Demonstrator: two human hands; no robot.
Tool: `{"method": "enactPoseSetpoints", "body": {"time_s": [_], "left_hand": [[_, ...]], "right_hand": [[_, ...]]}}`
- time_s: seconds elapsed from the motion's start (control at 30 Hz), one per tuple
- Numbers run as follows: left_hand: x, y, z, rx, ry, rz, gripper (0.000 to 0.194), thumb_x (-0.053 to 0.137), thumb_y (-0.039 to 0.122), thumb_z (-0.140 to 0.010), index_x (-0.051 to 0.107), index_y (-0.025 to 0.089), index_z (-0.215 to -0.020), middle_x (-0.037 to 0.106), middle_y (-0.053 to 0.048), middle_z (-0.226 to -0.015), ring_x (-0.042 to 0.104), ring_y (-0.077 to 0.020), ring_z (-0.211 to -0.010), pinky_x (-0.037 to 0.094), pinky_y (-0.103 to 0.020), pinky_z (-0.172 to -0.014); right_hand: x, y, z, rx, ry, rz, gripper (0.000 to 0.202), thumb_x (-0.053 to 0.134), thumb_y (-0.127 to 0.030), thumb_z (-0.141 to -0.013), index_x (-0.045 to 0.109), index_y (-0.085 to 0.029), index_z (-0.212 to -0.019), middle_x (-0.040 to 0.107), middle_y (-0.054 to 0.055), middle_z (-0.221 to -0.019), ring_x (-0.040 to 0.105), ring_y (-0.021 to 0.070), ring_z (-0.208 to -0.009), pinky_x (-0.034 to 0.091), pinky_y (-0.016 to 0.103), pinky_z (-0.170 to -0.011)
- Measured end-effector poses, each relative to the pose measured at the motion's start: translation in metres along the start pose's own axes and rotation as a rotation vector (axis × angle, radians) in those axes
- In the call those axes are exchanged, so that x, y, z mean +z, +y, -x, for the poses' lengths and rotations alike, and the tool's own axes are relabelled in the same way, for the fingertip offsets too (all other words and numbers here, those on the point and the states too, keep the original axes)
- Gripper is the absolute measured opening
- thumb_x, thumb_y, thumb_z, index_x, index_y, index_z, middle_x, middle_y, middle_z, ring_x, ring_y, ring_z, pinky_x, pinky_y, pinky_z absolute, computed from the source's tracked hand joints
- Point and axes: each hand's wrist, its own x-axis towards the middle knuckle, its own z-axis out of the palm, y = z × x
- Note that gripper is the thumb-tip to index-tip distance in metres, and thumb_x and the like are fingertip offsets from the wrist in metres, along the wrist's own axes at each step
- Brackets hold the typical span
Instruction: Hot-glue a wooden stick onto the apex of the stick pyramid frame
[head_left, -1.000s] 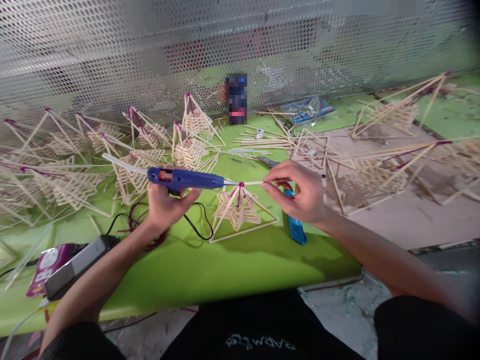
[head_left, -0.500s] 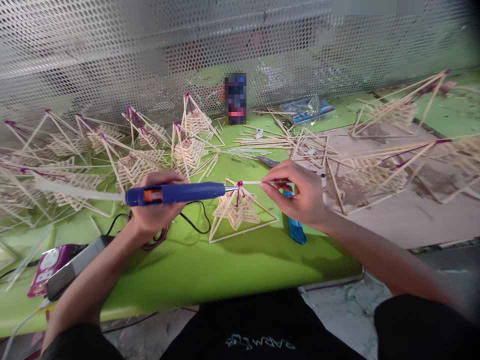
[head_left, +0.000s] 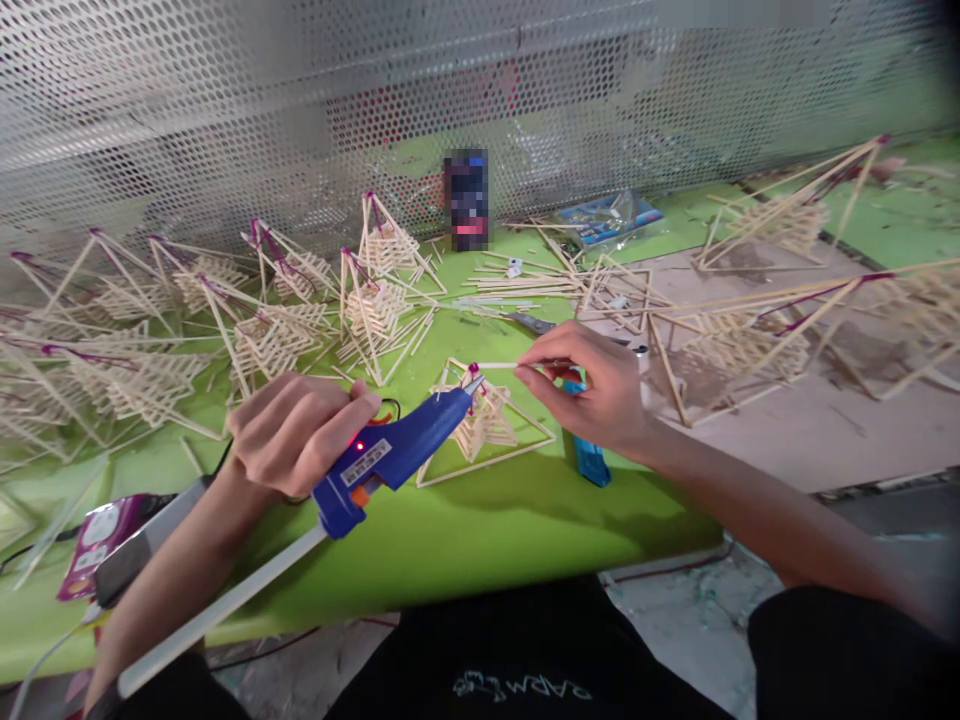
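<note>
My left hand is wrapped round the handle of a blue glue gun, with a long white glue stick out of its rear and a red light lit. Its metal tip points up and right, close to the purple joint of a small stick frame. Inside that frame sits a star-shaped stack of sticks. My right hand pinches a thin wooden stick whose left end is at the purple joint. A blue cutter lies under my right hand.
Several finished-looking stick pyramids stand at the left. Loose sticks, pliers and a blue packet lie behind. A phone leans on the mesh panel. Larger frames stand on a board at right.
My left hand has turned the glue gun: its rear has swung down toward me, and its tip is slightly lower. My right hand and the stick have barely moved.
</note>
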Motion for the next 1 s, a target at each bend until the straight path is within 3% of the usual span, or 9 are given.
{"method": "enactPoseSetpoints", "body": {"time_s": [0.03,0.1,0.2,0.3,0.53,0.8,0.9,0.97,1.0], "left_hand": [[0.003,-0.001,-0.002,0.165,0.017,-0.048,0.012,0.065,0.033,-0.100,0.073,0.037,-0.108,0.074,0.007,-0.069,0.072,-0.0163,-0.058,0.061,-0.033,-0.054],[0.007,-0.005,-0.004,0.344,0.060,-0.134,0.021,0.063,0.019,-0.100,0.071,0.033,-0.112,0.072,0.006,-0.069,0.070,-0.0159,-0.055,0.061,-0.033,-0.053],[0.012,-0.011,-0.009,0.368,0.115,-0.186,0.028,0.069,0.007,-0.092,0.070,0.030,-0.106,0.070,0.007,-0.066,0.069,-0.0146,-0.054,0.061,-0.030,-0.052],[0.012,-0.012,-0.013,0.478,0.141,-0.200,0.025,0.070,0.004,-0.089,0.070,0.027,-0.101,0.068,0.007,-0.061,0.066,-0.0141,-0.049,0.057,-0.028,-0.045],[0.006,-0.006,-0.004,0.245,0.007,-0.150,0.031,0.065,0.013,-0.098,0.071,0.039,-0.113,0.071,0.009,-0.068,0.073,-0.0152,-0.058,0.065,-0.030,-0.057],[0.011,-0.015,-0.009,0.420,0.115,-0.176,0.035,0.075,0.005,-0.085,0.073,0.033,-0.106,0.065,0.009,-0.062,0.065,-0.0137,-0.049,0.059,-0.028,-0.047],[0.011,-0.017,-0.007,0.397,0.095,-0.143,0.032,0.077,0.009,-0.086,0.074,0.034,-0.106,0.065,0.008,-0.064,0.064,-0.0130,-0.052,0.058,-0.028,-0.049],[0.010,-0.018,-0.003,0.373,0.103,-0.083,0.022,0.077,0.020,-0.089,0.074,0.035,-0.105,0.066,0.008,-0.064,0.065,-0.0130,-0.052,0.057,-0.029,-0.049],[0.010,-0.019,0.000,0.269,0.100,-0.040,0.016,0.078,0.027,-0.090,0.075,0.036,-0.103,0.067,0.008,-0.064,0.066,-0.0136,-0.053,0.058,-0.030,-0.050]], "right_hand": [[0.000,0.000,0.000,0.002,-0.002,0.002,0.011,0.073,-0.015,-0.097,0.071,-0.025,-0.102,0.073,0.001,-0.088,0.062,0.0124,-0.066,0.045,0.026,-0.050],[0.000,0.000,0.000,0.000,-0.004,0.003,0.010,0.073,-0.016,-0.098,0.071,-0.025,-0.102,0.073,0.002,-0.088,0.062,0.0125,-0.066,0.045,0.026,-0.050],[0.000,0.000,0.000,-0.005,-0.001,-0.001,0.008,0.073,-0.017,-0.098,0.072,-0.025,-0.102,0.073,0.002,-0.088,0.062,0.0127,-0.066,0.045,0.027,-0.051],[0.001,0.001,0.000,-0.006,0.002,-0.002,0.008,0.074,-0.017,-0.098,0.072,-0.025,-0.101,0.072,0.002,-0.087,0.061,0.0124,-0.066,0.045,0.027,-0.051],[0.000,0.001,0.000,-0.009,0.004,-0.003,0.009,0.074,-0.017,-0.097,0.072,-0.024,-0.102,0.072,0.001,-0.087,0.060,0.0120,-0.065,0.044,0.027,-0.051],[0.001,0.001,0.000,0.001,0.008,-0.015,0.010,0.074,-0.016,-0.097,0.073,-0.025,-0.101,0.072,0.001,-0.086,0.060,0.0128,-0.065,0.047,0.028,-0.054],[0.000,0.000,0.000,0.007,0.006,-0.014,0.011,0.075,-0.016,-0.096,0.073,-0.026,-0.102,0.073,0.001,-0.087,0.061,0.0133,-0.065,0.048,0.028,-0.054],[0.000,0.000,0.000,0.005,0.005,-0.006,0.011,0.074,-0.016,-0.096,0.072,-0.025,-0.102,0.073,0.001,-0.087,0.061,0.0133,-0.066,0.047,0.028,-0.053],[0.000,0.000,0.000,0.004,0.004,-0.002,0.011,0.074,-0.015,-0.096,0.072,-0.025,-0.102,0.073,0.001,-0.087,0.061,0.0132,-0.066,0.046,0.028,-0.052]]}}
